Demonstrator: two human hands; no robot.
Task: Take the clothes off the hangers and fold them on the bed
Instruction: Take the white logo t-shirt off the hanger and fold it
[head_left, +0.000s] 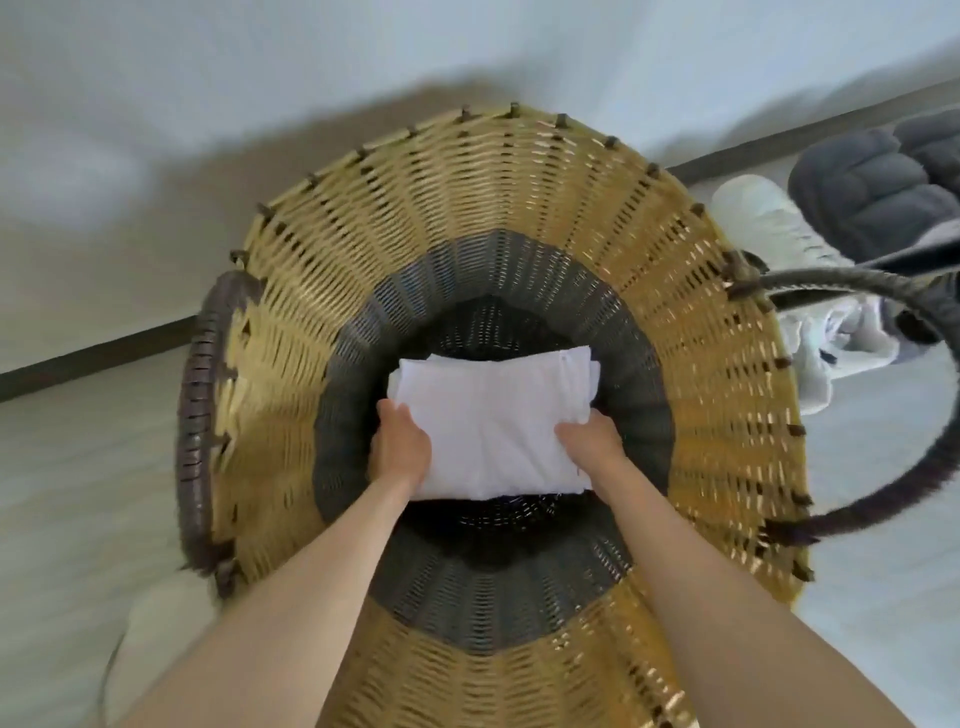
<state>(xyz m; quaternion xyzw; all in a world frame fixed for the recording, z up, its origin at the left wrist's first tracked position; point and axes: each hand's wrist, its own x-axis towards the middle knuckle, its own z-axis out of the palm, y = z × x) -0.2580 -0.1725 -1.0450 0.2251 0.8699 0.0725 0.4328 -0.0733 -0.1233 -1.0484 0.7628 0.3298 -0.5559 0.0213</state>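
A person reaches both arms deep into a tall wicker basket (498, 218), holding a folded white garment (493, 421) low inside, near the dark woven bottom. Left hand (401, 447) grips the garment's near-left edge, thumb on top and fingers tucked under out of sight; right hand (589, 441) does the same at the near-right edge. Both hands are closed on the cloth, not spread flat. Whether the bundle already rests on the basket's floor can't be told from this angle; its far edge sits close to the back wall.

The step in hand appears to be stowing a finished fold. To do it well, the person would likely keep the bundle level w/ both hands at equal height, set the far edge down first, then slide the fingers out sideways from under the layers rather than pulling back, so the fold doesn't drag open. The loose corner at the top right looks the likeliest to flop. The cloth is thin and soft, so a quick flat press after release should settle it.

Beside the basket, a white shoe (769, 218) and a grey padded cushion (878, 192) lie on the pale floor (78, 467); one basket handle (195, 436) hangs at left.
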